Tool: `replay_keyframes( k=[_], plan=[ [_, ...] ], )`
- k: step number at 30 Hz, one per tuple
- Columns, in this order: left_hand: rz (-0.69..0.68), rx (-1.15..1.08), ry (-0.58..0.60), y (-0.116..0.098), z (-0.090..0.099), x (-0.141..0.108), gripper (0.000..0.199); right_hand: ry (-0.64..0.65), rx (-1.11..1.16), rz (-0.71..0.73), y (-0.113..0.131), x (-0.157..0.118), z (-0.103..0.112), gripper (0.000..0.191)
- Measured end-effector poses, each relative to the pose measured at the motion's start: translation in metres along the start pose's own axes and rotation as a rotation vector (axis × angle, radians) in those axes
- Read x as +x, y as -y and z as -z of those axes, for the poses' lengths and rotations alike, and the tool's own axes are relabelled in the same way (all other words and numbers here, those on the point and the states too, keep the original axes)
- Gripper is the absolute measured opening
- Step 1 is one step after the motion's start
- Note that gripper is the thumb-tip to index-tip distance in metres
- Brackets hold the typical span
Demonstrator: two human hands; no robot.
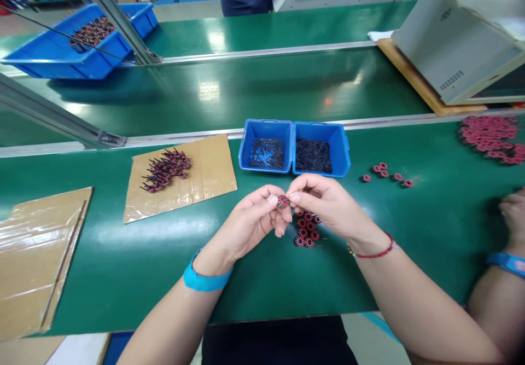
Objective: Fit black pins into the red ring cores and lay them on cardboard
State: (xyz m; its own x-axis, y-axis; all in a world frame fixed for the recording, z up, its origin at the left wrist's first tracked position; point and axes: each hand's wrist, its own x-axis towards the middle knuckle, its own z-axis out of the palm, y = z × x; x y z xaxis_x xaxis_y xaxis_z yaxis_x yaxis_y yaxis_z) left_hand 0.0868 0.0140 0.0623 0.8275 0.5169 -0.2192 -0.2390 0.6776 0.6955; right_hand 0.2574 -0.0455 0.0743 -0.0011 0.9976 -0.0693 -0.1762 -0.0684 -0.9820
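- Clock centred on the ring (283,201) between our two hands, above the bench (254,299).
- Left hand (259,212): thumb and finger pinched on the ring at its 9 o'clock edge, other fingers curled loosely.
- Right hand (326,203): thumb and forefinger drawn together at the ring's 3 o'clock edge. Can't tell whether they grip the ring or something small beside it.
- 11 o'clock: left bin (268,128), blue, open-topped, thin layer of dark pins (267,151). Blue floor shows through.
- 1 o'clock: right bin (321,130), same blue, side by side with the left one. Its pins (312,156) cover most of the floor.
- 10 o'clock, far off: large blue tray (61,70), heaped with small dark and coppery parts (95,30), too small for us to identify.
- Between 9 and 10: card (209,165) carrying a cluster of rings with pins sticking out (166,171).
- 4 to 5 o'clock, near: small pile of red-and-black rings (307,231) on the bench, partly behind our right hand.
- Between 2 and 3: six loose rings (384,174), then a big reddish heap (490,135) well beyond.
- 3 o'clock, right edge: co-worker's hand (514,212), partly cut off.
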Motion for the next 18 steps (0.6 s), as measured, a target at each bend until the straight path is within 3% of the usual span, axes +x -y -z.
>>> replay_keyframes(
  k=[2, 7, 9, 13, 18],
  plan=[
    [-0.039, -0.004, -0.021, 0.000, -0.001, 0.000, 0.020, -0.057, 0.030, -0.004, -0.001, 0.001, 0.000, 0.013],
    [-0.101, -0.010, -0.079, 0.000, 0.001, 0.002, 0.016, -0.384, 0.161, -0.014, -0.002, 0.006, 0.011, 0.017],
    [-0.110, 0.001, -0.108, 0.000, 0.002, 0.002, 0.018, -0.454, 0.168, 0.008, -0.001, 0.007, 0.015, 0.021],
    [-0.132, 0.106, -0.179, 0.004, 0.003, 0.002, 0.025, -0.420, 0.142, 0.024, 0.001, 0.005, 0.011, 0.033],
    [-0.133, 0.194, -0.205, 0.006, 0.001, 0.003, 0.018, -0.384, 0.086, 0.028, 0.001, 0.002, 0.004, 0.019]
  ],
)
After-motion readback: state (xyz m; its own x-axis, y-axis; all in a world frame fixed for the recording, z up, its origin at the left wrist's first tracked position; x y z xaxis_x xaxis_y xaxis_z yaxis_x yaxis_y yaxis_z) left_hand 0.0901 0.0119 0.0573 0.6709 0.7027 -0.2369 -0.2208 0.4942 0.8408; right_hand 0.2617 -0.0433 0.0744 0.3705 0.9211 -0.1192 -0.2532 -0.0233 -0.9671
